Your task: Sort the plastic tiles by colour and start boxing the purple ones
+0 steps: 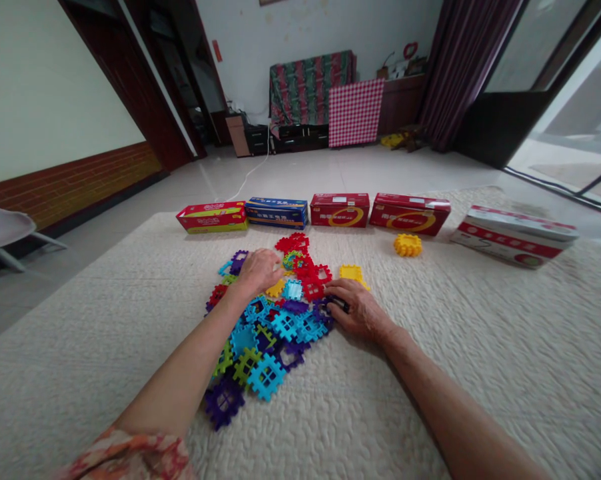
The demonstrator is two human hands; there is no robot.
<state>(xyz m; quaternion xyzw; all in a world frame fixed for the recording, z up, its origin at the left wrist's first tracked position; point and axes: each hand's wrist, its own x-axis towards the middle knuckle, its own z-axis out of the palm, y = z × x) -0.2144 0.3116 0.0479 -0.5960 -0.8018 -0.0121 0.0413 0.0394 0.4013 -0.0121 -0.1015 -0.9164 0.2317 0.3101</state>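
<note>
A heap of toothed plastic building tiles in light blue, purple, green, red and yellow lies on the quilted mat, with a light blue tile (pixel 266 377) at its near edge. Over the heap's far left part is my left hand (pixel 258 272); its fingers curl down beside a yellow tile (pixel 275 288), and their tips are partly hidden. My right hand (pixel 358 308) rests at the heap's right edge, fingers and thumb closed around a dark purple tile (pixel 338 303). Just beyond it lie yellow tiles (pixel 351 272). Red tiles (pixel 314 288) sit between the hands.
Across the mat's far side stand a red-and-yellow box (pixel 213 217), a blue box (pixel 277 213), two red boxes (pixel 339 211) (pixel 409 214) and a white-and-red box (pixel 514 235). A stack of yellow tiles (pixel 408 245) lies before them. A pale chair (pixel 5 227) stands left.
</note>
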